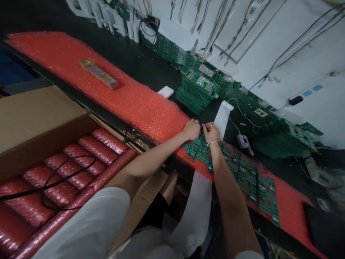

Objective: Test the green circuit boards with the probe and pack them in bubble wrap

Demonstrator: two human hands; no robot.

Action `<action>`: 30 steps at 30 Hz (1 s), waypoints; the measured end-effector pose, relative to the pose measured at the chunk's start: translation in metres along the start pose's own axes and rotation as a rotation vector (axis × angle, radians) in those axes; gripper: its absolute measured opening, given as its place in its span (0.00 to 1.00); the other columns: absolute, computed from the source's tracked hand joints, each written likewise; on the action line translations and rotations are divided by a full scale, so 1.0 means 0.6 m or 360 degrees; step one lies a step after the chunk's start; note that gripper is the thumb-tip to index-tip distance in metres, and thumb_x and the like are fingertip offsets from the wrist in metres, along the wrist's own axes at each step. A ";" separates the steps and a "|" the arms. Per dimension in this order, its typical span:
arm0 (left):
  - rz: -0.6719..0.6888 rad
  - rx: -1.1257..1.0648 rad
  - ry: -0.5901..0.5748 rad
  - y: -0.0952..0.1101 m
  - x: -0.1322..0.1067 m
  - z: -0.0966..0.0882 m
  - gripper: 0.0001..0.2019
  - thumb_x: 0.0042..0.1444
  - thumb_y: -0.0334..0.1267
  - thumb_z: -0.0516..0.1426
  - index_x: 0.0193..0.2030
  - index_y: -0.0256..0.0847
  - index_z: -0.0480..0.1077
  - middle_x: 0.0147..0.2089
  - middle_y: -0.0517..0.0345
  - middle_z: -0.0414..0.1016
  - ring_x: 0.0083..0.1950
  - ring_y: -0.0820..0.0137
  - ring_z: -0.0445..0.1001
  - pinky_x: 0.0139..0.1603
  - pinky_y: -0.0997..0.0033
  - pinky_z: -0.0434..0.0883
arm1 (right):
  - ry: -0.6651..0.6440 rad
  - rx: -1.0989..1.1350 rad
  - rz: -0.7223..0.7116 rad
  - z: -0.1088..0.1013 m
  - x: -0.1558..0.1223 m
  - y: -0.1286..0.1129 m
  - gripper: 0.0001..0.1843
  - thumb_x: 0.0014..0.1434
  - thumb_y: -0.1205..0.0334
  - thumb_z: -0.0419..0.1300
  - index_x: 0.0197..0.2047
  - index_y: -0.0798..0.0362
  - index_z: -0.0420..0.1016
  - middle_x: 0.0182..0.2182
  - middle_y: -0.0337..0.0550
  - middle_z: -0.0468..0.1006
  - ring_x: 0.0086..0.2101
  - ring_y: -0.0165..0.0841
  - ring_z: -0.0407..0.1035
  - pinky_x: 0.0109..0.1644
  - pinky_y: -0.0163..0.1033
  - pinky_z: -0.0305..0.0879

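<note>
My left hand [192,129] is closed, its fingers curled at the far edge of a row of green circuit boards [199,151]. Right beside it, my right hand [210,133] pinches thumb and fingers together. Between the two sits a small dark piece, too small to name. Thin wires run by my right hand. The boards lie on red bubble wrap [145,111] along the bench. A white paper strip [222,117] passes under the boards and hangs off the bench's front edge.
A stack of green boards [196,94] stands behind my hands, with another stack [283,138] to the right. A small meter [244,141] has a cable. A long narrow box [98,73] lies on the wrap. At lower left, a carton [40,118] holds red bubble-wrapped rolls [72,165].
</note>
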State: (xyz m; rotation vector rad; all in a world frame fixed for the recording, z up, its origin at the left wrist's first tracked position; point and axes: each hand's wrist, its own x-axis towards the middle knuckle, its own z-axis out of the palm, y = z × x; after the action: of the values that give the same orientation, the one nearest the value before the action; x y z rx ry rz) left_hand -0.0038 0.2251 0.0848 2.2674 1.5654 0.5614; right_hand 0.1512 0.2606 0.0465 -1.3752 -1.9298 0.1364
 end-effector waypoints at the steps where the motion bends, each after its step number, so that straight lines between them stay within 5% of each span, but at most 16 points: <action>1: 0.0008 0.0003 0.0010 0.000 0.000 0.000 0.10 0.56 0.31 0.55 0.36 0.34 0.78 0.48 0.40 0.74 0.53 0.53 0.68 0.52 0.55 0.69 | 0.0002 0.0002 -0.0008 0.000 0.000 0.000 0.23 0.62 0.38 0.51 0.28 0.48 0.65 0.25 0.43 0.74 0.28 0.35 0.68 0.37 0.40 0.65; 5: 0.0111 0.0002 0.0050 -0.008 -0.009 0.000 0.10 0.57 0.31 0.55 0.39 0.36 0.79 0.47 0.43 0.75 0.52 0.56 0.70 0.55 0.56 0.69 | -0.0010 0.0009 0.0019 0.000 0.001 0.000 0.24 0.62 0.37 0.51 0.27 0.48 0.65 0.25 0.43 0.74 0.28 0.36 0.68 0.36 0.41 0.64; 11: 0.0556 0.0005 0.0035 -0.034 -0.040 -0.001 0.16 0.58 0.28 0.53 0.46 0.44 0.79 0.54 0.50 0.75 0.58 0.61 0.71 0.63 0.59 0.65 | -0.0032 -0.0015 0.0045 -0.001 0.002 -0.002 0.24 0.63 0.37 0.51 0.27 0.48 0.65 0.24 0.42 0.73 0.28 0.35 0.67 0.36 0.40 0.63; 23: 0.0563 0.0157 0.0057 -0.036 -0.046 0.011 0.15 0.58 0.32 0.54 0.46 0.41 0.80 0.58 0.45 0.73 0.59 0.55 0.70 0.62 0.51 0.67 | -0.0097 -0.0017 0.0026 -0.004 0.006 -0.012 0.20 0.64 0.44 0.53 0.27 0.48 0.64 0.24 0.40 0.71 0.28 0.34 0.65 0.37 0.38 0.62; 30: 0.0567 0.0142 0.0015 -0.037 -0.042 0.008 0.14 0.58 0.33 0.54 0.46 0.40 0.80 0.57 0.44 0.73 0.57 0.53 0.71 0.59 0.50 0.68 | 0.0076 0.0137 -0.0048 -0.061 -0.009 -0.048 0.22 0.64 0.41 0.53 0.28 0.48 0.65 0.29 0.43 0.74 0.34 0.36 0.68 0.43 0.41 0.65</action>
State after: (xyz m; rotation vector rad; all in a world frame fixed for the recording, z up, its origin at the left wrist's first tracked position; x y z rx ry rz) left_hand -0.0275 0.2088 0.0667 2.6357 1.2163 0.6014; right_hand 0.1525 0.2320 0.0836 -1.2809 -1.8824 0.1686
